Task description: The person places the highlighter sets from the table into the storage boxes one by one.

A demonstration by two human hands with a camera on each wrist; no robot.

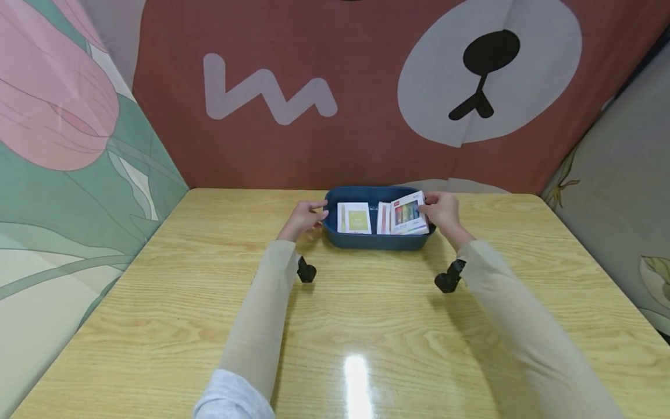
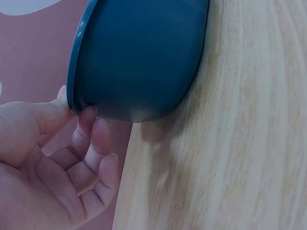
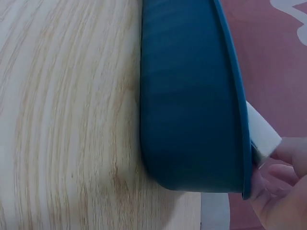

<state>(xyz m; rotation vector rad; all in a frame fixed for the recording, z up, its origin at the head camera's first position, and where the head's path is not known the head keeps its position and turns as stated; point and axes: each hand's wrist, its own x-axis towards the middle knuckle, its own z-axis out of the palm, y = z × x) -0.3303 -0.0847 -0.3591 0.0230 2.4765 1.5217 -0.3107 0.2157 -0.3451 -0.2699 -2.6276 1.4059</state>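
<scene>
A dark blue oblong bin (image 1: 374, 242) stands on the table with small packs inside. At its left end my left hand (image 1: 302, 217) pinches the rim, the thumb over the edge and fingertips against the outer wall, as the left wrist view shows. My right hand (image 1: 444, 212) holds the upper right side of a white box with a coloured picture (image 1: 406, 214). That box leans tilted over other packs in the bin's right half. In the right wrist view only its white corner (image 3: 262, 130) shows above the rim, beside the fingers.
White packs with a yellow-green panel (image 1: 358, 219) sit in the bin's left half. More thin packs (image 1: 384, 219) stand left of the tilted box. The wooden table (image 1: 366, 314) ends at a brown printed cloth (image 1: 366, 145) behind the bin.
</scene>
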